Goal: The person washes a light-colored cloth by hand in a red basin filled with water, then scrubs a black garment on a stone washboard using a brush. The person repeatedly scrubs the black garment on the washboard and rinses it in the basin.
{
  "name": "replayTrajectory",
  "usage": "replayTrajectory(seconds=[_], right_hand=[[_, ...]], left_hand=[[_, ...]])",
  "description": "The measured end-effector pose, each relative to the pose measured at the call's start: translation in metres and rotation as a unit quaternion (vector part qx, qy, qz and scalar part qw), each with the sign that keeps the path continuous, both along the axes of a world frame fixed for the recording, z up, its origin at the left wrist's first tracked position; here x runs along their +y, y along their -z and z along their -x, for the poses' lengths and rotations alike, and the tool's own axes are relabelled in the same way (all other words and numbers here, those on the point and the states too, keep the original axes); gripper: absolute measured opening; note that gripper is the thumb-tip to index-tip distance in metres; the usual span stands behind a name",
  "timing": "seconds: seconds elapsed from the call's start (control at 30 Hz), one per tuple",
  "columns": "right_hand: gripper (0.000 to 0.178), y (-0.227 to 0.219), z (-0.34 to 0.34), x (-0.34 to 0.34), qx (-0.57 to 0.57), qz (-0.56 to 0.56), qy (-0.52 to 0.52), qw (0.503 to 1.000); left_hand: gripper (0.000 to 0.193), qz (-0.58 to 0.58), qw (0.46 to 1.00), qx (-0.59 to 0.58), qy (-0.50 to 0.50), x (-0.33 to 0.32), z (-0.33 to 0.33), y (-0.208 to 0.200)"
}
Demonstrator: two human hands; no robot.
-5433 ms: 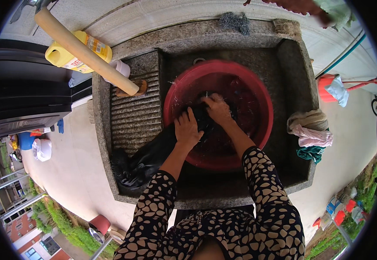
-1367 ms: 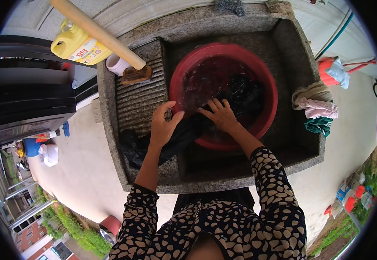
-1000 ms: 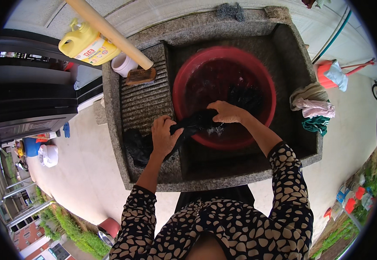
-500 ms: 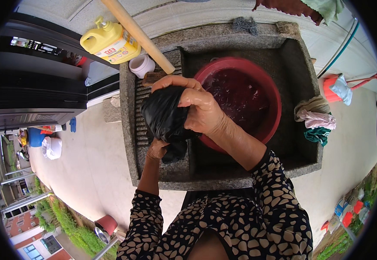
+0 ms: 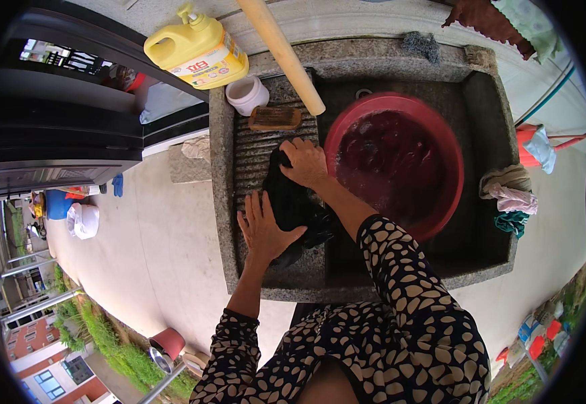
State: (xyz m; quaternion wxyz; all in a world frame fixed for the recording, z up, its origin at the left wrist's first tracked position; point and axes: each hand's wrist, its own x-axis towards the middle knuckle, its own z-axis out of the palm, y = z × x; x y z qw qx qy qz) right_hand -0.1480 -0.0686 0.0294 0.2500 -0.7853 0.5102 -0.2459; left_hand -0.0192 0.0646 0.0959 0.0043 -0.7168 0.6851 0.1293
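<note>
A wet black cloth (image 5: 286,202) lies bunched on the ridged stone washboard (image 5: 249,161) at the left side of a stone sink. My left hand (image 5: 265,229) rests on the cloth's left side, open, with its fingers spread. At the far end, my right hand (image 5: 304,161) has its fingers bent over the cloth, a dark fold showing between thumb and fingers. Just beyond my hands is a wooden scrubbing brush (image 5: 275,118). To the right, a red basin (image 5: 452,168) holds dark reddish, bubbly water.
A yellow pump jug (image 5: 202,57), a white tub (image 5: 247,95) and a wooden pole (image 5: 283,57) are at the far left. The stone sink's rim (image 5: 400,288) runs nearest me. Several cloths (image 5: 511,198) hang over its right edge. A grey scouring pad (image 5: 421,46) sits on the back rim.
The black cloth, held up in a bundle before, has come down onto the washboard. My left hand has spread over it, and my right hand has lowered to its far end. The view has shifted.
</note>
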Motion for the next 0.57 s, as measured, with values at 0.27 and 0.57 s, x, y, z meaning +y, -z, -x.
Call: replayTrajectory(seconds=[0.27, 0.57], right_hand=[[0.035, -0.022, -0.019, 0.081, -0.048, 0.064, -0.053, 0.995], [0.044, 0.013, -0.036, -0.002, 0.050, -0.101, 0.058, 0.992]], left_hand=[[0.111, 0.036, 0.986, 0.145, 0.070, 0.010, -0.035, 0.069], [0.124, -0.023, 0.981, 0.194, -0.008, -0.001, -0.028, 0.049]])
